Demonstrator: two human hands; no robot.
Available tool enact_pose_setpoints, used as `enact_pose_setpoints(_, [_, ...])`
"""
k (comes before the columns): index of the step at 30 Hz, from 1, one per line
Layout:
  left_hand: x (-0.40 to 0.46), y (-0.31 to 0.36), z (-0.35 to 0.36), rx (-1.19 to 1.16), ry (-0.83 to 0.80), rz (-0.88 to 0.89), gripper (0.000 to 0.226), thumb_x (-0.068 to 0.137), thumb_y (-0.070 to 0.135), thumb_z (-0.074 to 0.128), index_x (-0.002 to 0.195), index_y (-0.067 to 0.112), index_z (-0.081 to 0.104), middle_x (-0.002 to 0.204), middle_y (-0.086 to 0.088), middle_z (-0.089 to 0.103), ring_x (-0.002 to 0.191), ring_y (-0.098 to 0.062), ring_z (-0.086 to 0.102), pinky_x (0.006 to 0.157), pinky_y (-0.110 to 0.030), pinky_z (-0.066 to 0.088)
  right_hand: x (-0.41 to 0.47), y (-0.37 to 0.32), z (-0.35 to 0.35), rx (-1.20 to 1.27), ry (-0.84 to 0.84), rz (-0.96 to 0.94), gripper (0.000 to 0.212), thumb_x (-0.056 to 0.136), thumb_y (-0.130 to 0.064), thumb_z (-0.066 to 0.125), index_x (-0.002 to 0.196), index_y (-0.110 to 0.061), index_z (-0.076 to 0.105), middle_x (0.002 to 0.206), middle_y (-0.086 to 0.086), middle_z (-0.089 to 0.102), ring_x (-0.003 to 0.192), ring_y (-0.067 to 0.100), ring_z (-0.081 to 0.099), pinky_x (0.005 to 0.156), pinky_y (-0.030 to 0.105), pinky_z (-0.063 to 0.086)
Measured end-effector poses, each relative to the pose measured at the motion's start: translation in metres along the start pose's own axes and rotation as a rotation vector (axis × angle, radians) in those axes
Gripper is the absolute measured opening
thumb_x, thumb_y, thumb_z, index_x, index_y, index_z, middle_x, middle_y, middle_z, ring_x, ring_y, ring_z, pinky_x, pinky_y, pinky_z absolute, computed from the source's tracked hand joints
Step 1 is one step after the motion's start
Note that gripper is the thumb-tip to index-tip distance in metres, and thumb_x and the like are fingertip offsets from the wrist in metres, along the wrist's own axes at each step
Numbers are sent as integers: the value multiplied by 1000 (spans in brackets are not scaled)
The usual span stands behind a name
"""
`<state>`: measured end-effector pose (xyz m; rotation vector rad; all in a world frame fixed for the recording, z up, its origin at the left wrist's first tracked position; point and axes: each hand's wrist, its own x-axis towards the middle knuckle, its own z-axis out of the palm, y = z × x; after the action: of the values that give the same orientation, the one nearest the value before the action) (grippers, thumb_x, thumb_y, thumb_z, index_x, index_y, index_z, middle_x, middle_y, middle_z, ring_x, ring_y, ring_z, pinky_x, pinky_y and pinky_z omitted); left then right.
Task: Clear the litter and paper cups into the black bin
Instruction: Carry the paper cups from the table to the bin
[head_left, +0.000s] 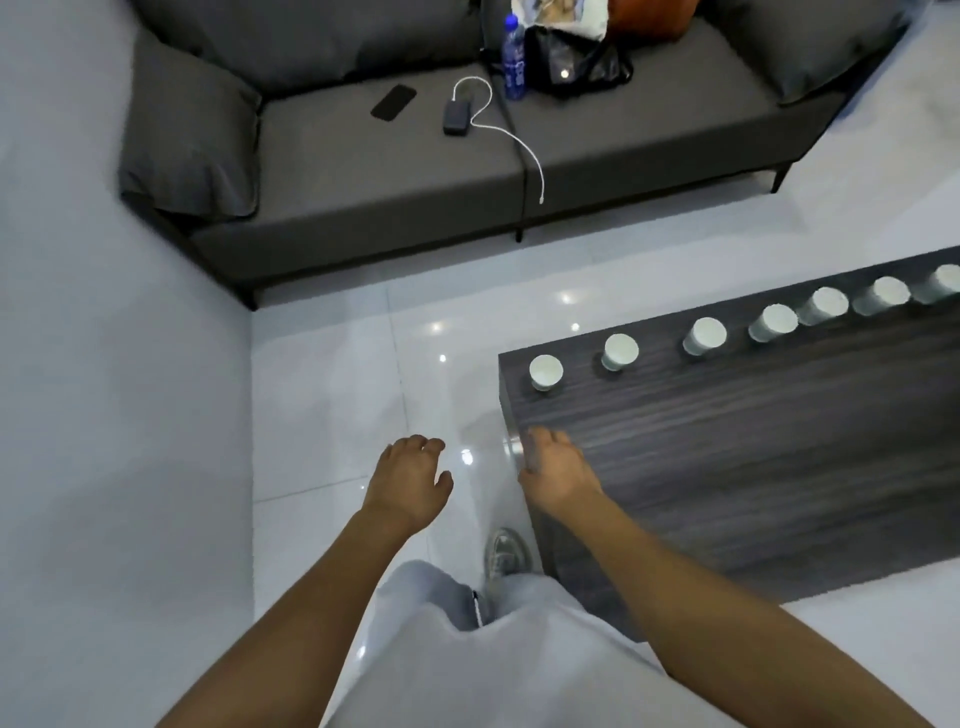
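pale grey trousers and one grey shoe, on glossy white floor tiles. left hand: over the floor, fingers loosely curled, holding nothing. right hand: at the near corner of the dark wood-grain table, fingers bent over the edge, gripping nothing that shows. white paper cups: seven, upright, in a row along the table's far edge. dark grey fabric sofa: black phone, blue water bottle, white cable.
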<state>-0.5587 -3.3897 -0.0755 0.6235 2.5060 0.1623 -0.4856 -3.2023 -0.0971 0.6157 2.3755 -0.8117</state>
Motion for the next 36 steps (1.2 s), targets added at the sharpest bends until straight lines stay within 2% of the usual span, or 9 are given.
enact_pose_setpoints(7, [105,-3,-47,121,-101,199,46,96,32,46,138,15,43,136,-5,49,126,-22,43,107,-28,31,53,-11,-35,140,85,223,59,94,-25,53,146,-13,27,143,14,35,128,34,40,105,43,39])
enact_pose_setpoints(11, [171,-9,-80,206,-143,347,46,95,33,47,138,14,45,135,-5,51,125,-22,44,106,-28,32,83,-25,-50,281,178,365,55,92,-25,56,141,-13,33,137,12,39,125,34,42,104,45,40])
enact_pose_setpoints(17, [257,2,-122,350,-207,605,46,95,32,47,138,15,44,136,-5,50,125,-22,43,104,-27,31,106,-43,-57,507,289,593,51,90,-21,55,137,-14,36,134,12,42,124,33,42,100,41,41])
enact_pose_setpoints(22, [301,48,-129,443,-283,776,47,95,32,48,138,15,44,138,-6,49,127,-22,42,105,-30,33,117,-46,-55,632,334,746,42,92,-24,55,130,-11,41,133,12,43,123,32,42,98,43,42])
enact_pose_setpoints(29, [341,133,-105,550,-373,934,44,95,31,48,135,15,46,135,-6,51,125,-23,44,104,-30,35,150,-10,-56,834,333,866,53,93,-25,56,139,-12,34,140,13,40,129,33,39,105,42,39])
enact_pose_setpoints(36, [378,201,-74,708,-453,1038,42,94,29,50,132,12,48,131,-8,53,122,-25,46,101,-33,39,183,14,-54,972,352,935,60,91,-24,59,143,-17,30,140,11,41,127,32,42,104,46,41])
